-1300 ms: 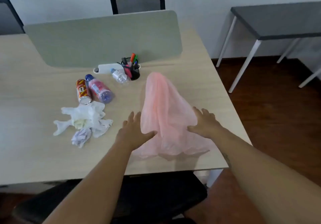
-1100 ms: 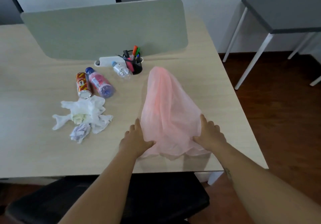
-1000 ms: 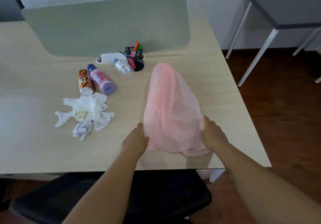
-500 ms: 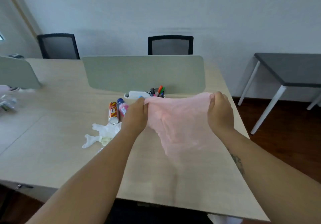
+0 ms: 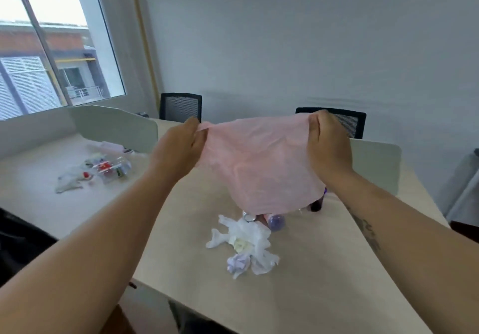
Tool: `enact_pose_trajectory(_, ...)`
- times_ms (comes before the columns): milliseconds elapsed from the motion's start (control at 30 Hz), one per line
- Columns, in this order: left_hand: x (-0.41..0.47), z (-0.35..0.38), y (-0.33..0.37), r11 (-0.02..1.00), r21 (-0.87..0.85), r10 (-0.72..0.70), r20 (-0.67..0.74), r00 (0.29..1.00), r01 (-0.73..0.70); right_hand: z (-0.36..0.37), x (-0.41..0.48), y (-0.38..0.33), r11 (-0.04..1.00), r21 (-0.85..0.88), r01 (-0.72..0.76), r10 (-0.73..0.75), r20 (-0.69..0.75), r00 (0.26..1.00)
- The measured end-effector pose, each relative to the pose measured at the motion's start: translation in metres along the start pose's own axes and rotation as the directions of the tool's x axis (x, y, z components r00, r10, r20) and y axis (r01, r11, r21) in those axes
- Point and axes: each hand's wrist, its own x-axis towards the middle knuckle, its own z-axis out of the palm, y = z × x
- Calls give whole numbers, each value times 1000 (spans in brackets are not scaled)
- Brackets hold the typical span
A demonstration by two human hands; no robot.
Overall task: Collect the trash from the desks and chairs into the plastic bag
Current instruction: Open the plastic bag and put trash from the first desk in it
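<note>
1. Nearest, beneath both forearms, the near edge of the desk [image 5: 324,269] slants from under the left elbow toward the lower right. Its right edge passes beyond the right forearm. Bare wood lies between the near edge and the trash.
2. Below and between the hands lies one white tissue heap [image 5: 243,235]. One crumpled lilac paper ball [image 5: 238,262] touches its near side.
3. Just past the heap, the bag's hem half covers one bottle [image 5: 276,222] with a purple end. Beside the bottle is what looks like one can [image 5: 248,217], though only a rim shows. Below the right hand, one dark cup [image 5: 316,204] peeks out.
4. The left hand [image 5: 178,149] and right hand [image 5: 328,149] each pinch an upper corner of the pink plastic bag [image 5: 259,167] with curled fingers. They stretch its top edge between them, and the bag hangs in the air over the trash.
5. Well left of the left hand, a second trash pile [image 5: 103,170] sits with open desktop around it.
6. Beyond the hands stand two dividers, one left [image 5: 116,126] and one right [image 5: 373,162].
7. Behind these are two black chairs, one [image 5: 180,106] above the left hand and one [image 5: 348,123] behind the right.
8. Farthest, up and left of the left hand, is one window [image 5: 51,48].
</note>
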Motion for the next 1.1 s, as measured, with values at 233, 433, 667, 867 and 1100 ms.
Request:
enact_pose_trajectory(233, -11, -54, -166, 989, 145, -6, 88, 996, -7, 138, -41, -102, 1000, 13, -13, 12, 68, 998)
enact_pose_trajectory(433, -30, -51, -291, 973, 220, -130, 262, 956, 72, 247, -88, -147, 992, -19, -121, 122, 281, 952)
enact_pose_trajectory(667, -18, -13, -355, 920, -39, -359, 316, 878, 390, 330, -132, -167, 983, -68, -168, 181, 458, 870)
enact_pose_trajectory(867, 11, 28, -370, 946, -19, -270, 504, 820, 323, 413, -182, -185, 964, -224, 141, 19, 590, 807)
enact_pose_trajectory(1100, 58, 28, -416, 992, 79, -122, 748, 652, 95, 454, -120, -147, 918, -1, -396, 323, 577, 750)
